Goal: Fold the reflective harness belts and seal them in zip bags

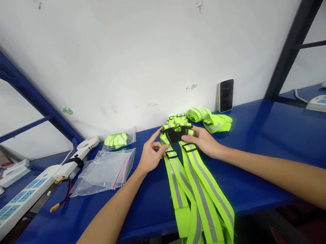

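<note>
A neon yellow reflective vest made of straps [200,182] with grey stripes and black buckles lies across the blue table, its lower straps hanging over the front edge. My left hand [152,152] grips its upper left corner, thumb and fingers closed around the strap near a buckle. On the other side, my right hand [204,141] pinches the upper right corner, thumb on a black patch [176,134] between the straps. Just behind lie a folded yellow bundle with buckles [176,118] and a rolled reflective vest [211,119].
Clear zip bags [102,173] and a bagged yellow bundle [116,140] lie on the left of the blue table [258,149]. Beyond them are a small white fan [88,142], a power strip [26,196] and a cable with yellow connectors [55,207]. A black-screened device [226,95] leans on the wall.
</note>
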`<state>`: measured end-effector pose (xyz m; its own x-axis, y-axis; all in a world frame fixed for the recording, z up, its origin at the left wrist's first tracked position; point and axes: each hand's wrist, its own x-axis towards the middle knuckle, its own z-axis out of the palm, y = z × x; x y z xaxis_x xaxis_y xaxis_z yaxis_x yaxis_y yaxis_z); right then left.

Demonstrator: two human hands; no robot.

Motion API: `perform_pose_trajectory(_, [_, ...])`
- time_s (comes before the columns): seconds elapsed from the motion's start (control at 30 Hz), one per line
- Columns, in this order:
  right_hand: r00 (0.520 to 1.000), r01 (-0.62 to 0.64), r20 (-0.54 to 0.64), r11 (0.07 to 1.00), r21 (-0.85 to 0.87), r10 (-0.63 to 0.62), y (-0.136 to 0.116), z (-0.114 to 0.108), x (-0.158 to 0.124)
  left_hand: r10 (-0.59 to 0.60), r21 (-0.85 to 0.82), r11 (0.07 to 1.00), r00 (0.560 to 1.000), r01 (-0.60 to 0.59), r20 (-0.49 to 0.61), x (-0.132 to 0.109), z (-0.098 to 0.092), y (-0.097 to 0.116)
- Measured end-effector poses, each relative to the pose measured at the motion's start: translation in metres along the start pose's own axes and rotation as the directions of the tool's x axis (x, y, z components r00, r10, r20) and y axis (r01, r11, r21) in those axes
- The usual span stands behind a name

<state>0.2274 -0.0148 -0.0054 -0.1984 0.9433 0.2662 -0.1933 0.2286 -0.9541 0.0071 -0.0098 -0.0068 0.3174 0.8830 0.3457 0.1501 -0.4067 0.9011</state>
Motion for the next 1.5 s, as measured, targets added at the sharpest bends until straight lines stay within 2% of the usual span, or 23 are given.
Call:
perform_pose_trajectory(0.13, [0.999,-0.039,0.002,0.998,0.048,0.039,-0.003,0.002,-0.001,0.055,0.096,0.994,0.996,-0.048,-0.07,0.0,-0.004,-0.003])
perform_pose_trajectory(0.3, [0.999,-0.05,0.009,0.998,0.044,0.049,-0.002,0.001,-0.002,0.177,0.262,0.952,0.983,-0.159,-0.049,0.001,-0.009,-0.003])
perform_pose_trajectory(0.37, [0.999,-0.048,0.023,0.998,0.046,0.047,-0.002,0.001,-0.002,0.184,0.275,0.947,0.982,-0.167,-0.038,0.002,-0.009,-0.001])
perform_pose_trajectory(0.43, [0.999,-0.044,0.028,0.997,0.058,0.042,-0.002,0.001,-0.002,0.146,0.185,0.972,0.989,-0.144,0.002,0.003,-0.007,0.001])
perform_pose_trajectory(0.57, [0.999,-0.034,0.022,0.992,0.125,0.031,-0.002,0.002,-0.001,0.057,-0.129,0.991,0.989,-0.04,0.135,0.003,-0.002,0.001])
perform_pose_trajectory(0.63, [0.999,-0.028,0.027,0.991,0.134,0.025,0.0,0.001,-0.001,0.032,-0.201,0.98,0.991,-0.006,0.13,0.003,0.001,-0.001])
perform_pose_trajectory(0.77, [0.997,0.008,0.078,0.995,0.098,-0.016,0.004,0.0,-0.002,0.012,-0.213,0.977,0.999,-0.002,0.043,0.005,0.006,-0.003])
perform_pose_trajectory(0.93, [0.99,0.11,0.09,0.993,0.039,-0.113,-0.002,0.003,-0.009,-0.068,-0.164,0.984,0.997,0.074,0.039,0.003,0.013,-0.001])
perform_pose_trajectory(1.03, [0.984,0.168,0.059,0.986,-0.005,-0.167,-0.006,0.007,-0.012,-0.134,-0.265,0.953,0.989,0.145,0.059,0.0,0.021,-0.001])
perform_pose_trajectory(1.13, [0.985,0.127,0.119,0.992,-0.006,-0.125,-0.005,0.009,-0.014,-0.213,-0.397,0.893,0.976,0.212,0.043,-0.002,0.028,-0.003])
perform_pose_trajectory(1.3, [0.97,-0.058,0.24,0.998,0.033,0.049,0.007,0.007,-0.015,-0.308,-0.483,0.839,0.951,0.25,-0.043,0.0,0.029,0.003])
perform_pose_trajectory(1.5, [0.987,0.044,0.154,0.999,-0.023,-0.04,0.008,0.009,-0.011,-0.357,-0.577,0.751,0.932,0.321,0.053,0.0,0.031,0.017])
